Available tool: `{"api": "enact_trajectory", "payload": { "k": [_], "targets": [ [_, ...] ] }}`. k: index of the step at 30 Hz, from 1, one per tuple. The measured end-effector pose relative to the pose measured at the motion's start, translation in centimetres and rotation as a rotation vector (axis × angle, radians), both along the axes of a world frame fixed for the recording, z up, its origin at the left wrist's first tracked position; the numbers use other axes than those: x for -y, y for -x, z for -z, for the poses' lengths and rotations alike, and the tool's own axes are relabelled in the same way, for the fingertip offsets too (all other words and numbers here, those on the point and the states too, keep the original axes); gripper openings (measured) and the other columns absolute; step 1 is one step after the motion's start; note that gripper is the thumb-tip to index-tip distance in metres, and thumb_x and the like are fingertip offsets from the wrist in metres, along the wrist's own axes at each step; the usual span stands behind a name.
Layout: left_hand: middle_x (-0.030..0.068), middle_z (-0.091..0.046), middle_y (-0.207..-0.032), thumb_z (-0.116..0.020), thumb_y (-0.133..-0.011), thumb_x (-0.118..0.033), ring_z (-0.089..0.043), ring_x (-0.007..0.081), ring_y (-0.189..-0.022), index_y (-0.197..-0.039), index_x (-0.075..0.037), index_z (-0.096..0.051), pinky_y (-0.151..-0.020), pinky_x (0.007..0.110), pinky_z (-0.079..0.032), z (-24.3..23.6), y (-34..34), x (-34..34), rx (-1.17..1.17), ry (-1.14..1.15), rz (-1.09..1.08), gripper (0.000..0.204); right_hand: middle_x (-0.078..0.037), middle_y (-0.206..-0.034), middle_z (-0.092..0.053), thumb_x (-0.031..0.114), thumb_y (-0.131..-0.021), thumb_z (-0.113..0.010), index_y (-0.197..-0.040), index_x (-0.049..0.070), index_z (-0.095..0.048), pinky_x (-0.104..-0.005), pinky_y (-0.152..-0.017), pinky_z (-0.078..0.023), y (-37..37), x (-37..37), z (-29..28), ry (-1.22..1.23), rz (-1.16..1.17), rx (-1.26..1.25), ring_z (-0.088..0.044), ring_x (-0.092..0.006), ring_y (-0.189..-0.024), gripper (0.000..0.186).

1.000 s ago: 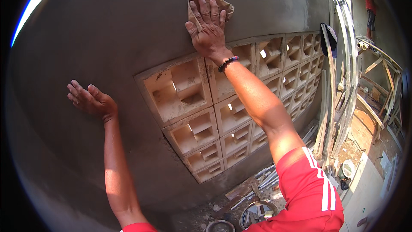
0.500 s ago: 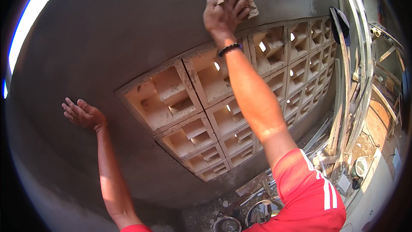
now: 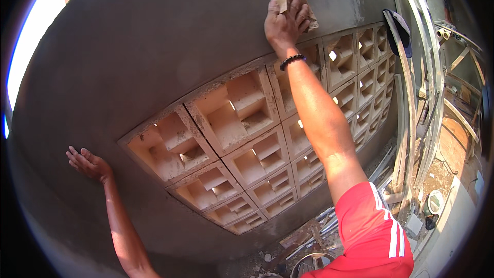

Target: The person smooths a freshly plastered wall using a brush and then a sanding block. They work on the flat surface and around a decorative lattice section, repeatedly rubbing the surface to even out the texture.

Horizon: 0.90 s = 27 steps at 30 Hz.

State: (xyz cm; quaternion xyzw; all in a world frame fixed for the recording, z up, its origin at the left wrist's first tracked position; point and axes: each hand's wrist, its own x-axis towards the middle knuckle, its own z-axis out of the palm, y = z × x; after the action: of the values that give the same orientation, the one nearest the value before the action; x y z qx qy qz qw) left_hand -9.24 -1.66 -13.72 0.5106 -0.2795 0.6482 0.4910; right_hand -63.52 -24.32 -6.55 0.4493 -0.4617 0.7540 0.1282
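Observation:
My right hand (image 3: 286,23) is raised high, pressing a folded piece of brown paper (image 3: 312,19) to the grey plastered wall (image 3: 170,31). Its fingers lie over the paper, just above the top edge of a panel of pale ventilation blocks (image 3: 226,150). A dark beaded bracelet (image 3: 292,61) circles that wrist. Lower on the left, my left hand (image 3: 90,165) holds nothing; its fingers are stretched out next to the plaster, left of the panel's corner. Whether its palm touches the wall I cannot tell.
Long pale poles (image 3: 419,87) stand along the right, with a dark cap (image 3: 398,33) hanging there. Wooden scraps and pipes litter the ground below. A white bucket (image 3: 435,202) sits at lower right; a round basin (image 3: 312,263) is partly hidden under my right arm.
My right hand has slid rightward along the wall with the paper. The view has shifted, so the block panel appears lower and further left. My left hand stays about level with the panel's corner.

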Motion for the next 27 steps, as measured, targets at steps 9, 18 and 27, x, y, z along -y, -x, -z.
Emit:
{"api": "enact_trajectory", "payload": {
  "k": [9,18,27],
  "targets": [
    [0.0202,-0.042,-0.147,-0.035,-0.104,-0.039,-0.037,0.0391,-0.137,-0.142,-0.006,-0.045,-0.117,0.048,-0.023,-0.2,-0.4,0.6,0.036,0.012,-0.011,0.051,-0.015,-0.16,-0.018,0.051,-0.099,-0.031,-0.153,0.015,-0.028,-0.0608,-0.116,0.0,-4.2,-1.2,-5.3,0.21,0.061,-0.268,-0.007,-0.0428,-0.147,0.065],
    [0.0186,-0.041,-0.149,-0.033,-0.105,-0.037,-0.035,0.0337,-0.14,-0.142,-0.005,-0.045,-0.118,0.046,-0.021,-0.3,-2.1,-1.8,0.068,-0.047,-0.022,0.051,-0.008,-0.161,-0.019,0.055,-0.099,-0.027,-0.151,0.022,-0.032,-0.0546,-0.118,-0.003,-1.0,0.3,-13.5,0.383,-0.016,-0.582,-0.011,-0.034,-0.148,0.062],
    [0.0151,-0.036,-0.153,-0.026,-0.105,-0.04,-0.029,0.0293,-0.143,-0.148,-0.009,-0.039,-0.119,0.044,-0.017,0.2,-0.6,0.0,0.035,-0.078,-0.104,0.054,-0.011,-0.16,-0.02,0.054,-0.1,-0.031,-0.153,0.018,-0.029,-0.0571,-0.117,-0.001,4.8,3.7,-2.5,0.208,0.024,-0.35,-0.011,-0.0393,-0.147,0.063]
  ]
}}
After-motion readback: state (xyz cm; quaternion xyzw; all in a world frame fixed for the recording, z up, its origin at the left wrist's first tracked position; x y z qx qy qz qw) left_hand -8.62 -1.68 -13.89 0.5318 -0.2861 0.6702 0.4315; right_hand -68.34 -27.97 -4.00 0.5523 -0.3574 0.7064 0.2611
